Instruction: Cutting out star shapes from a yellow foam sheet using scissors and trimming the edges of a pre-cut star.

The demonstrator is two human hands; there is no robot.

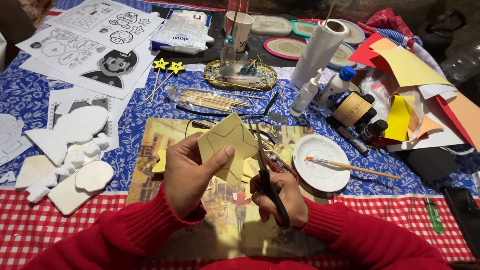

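Nearest the camera, two red sleeves (125,235) come in from the bottom edge over a picture board (220,220) lying on the bench (30,215). The right hand (280,197) is closed through the handles of black scissors (267,175); their long axis runs almost straight away from the person, tips pointing up and slightly left, the blades meeting the right edge of a yellow star-shaped foam piece (230,147). The left hand (187,172) grips that star, thumb pressed on its face, fingers behind. The star is held above the board, roughly mid-picture, one point aimed away from the person, with a pencilled outline on it.

Just right of the scissors a small white dish (325,172) carries a thin paintbrush (350,166) lying across it, bristles left, handle running right beyond the rim. Farther back an oval golden tray (215,67) holds a small clear bottle and a tangle of small bits too mixed to tell apart. A paper cup (240,30) stands behind it; its contents are hidden.
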